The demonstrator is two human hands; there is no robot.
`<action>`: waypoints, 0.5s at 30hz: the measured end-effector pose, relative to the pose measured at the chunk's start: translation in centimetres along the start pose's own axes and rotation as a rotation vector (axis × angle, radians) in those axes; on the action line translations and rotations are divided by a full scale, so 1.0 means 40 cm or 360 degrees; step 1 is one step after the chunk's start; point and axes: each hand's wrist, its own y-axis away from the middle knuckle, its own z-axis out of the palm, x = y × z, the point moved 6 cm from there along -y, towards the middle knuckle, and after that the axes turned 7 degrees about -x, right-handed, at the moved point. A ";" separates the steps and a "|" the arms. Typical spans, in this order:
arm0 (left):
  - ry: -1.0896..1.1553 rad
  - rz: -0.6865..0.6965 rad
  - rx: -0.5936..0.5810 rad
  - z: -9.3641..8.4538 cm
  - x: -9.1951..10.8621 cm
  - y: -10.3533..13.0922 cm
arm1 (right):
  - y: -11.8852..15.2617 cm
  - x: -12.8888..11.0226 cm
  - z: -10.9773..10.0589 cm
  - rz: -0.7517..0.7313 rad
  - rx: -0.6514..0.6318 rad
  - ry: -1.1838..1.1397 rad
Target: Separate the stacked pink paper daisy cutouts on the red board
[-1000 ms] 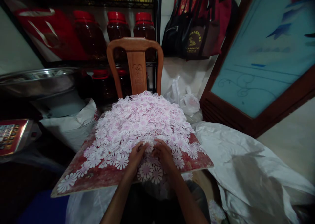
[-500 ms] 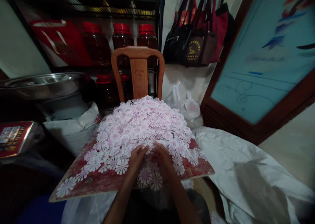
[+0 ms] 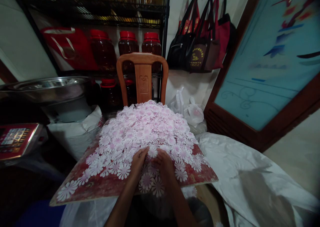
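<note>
Clutter rings the work on every side. A wooden chair (image 3: 142, 77) stands right behind the red board (image 3: 100, 187), its back rising above the heap of pink-white paper flowers (image 3: 147, 127). Behind the chair, a black wire rack (image 3: 100, 10) holds red-lidded jars (image 3: 127, 45) filled with a dark liquid, and a red bag (image 3: 67, 50) lies on the same shelf. To the right, dark and red tote bags (image 3: 200, 40) hang on the wall beside a wood-framed blue panel (image 3: 270, 57). A big steel basin (image 3: 47, 89) sits at the left above a white sack (image 3: 75, 133), with a red printed box (image 3: 17, 140) at the far left. A knotted plastic bag (image 3: 192, 112) rests beyond the board's right corner, and white sheeting (image 3: 250, 173) spreads to the right and below.

The heap covers most of the board, thinning to single flowers along the near edge. Both hands lie at the heap's near foot, close together. The left hand (image 3: 137, 162) has its fingers curled and pinched on a flower (image 3: 152, 151) at the pile's edge. The right hand (image 3: 163, 163) lies just beside it with fingers bent down into the loose flowers; whether it grips one cannot be told.
</note>
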 end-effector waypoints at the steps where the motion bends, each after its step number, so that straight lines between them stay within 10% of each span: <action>1: -0.0009 -0.0011 0.0019 -0.003 -0.001 0.001 | -0.001 -0.002 -0.002 -0.0001 0.0009 0.0011; 9: 0.0027 -0.0068 0.0097 -0.015 -0.001 0.018 | 0.002 -0.014 -0.018 -0.0190 -0.0007 0.0235; 15: -0.0232 0.0305 0.0176 -0.023 0.014 0.033 | 0.012 -0.022 -0.014 -0.0279 0.0025 0.0393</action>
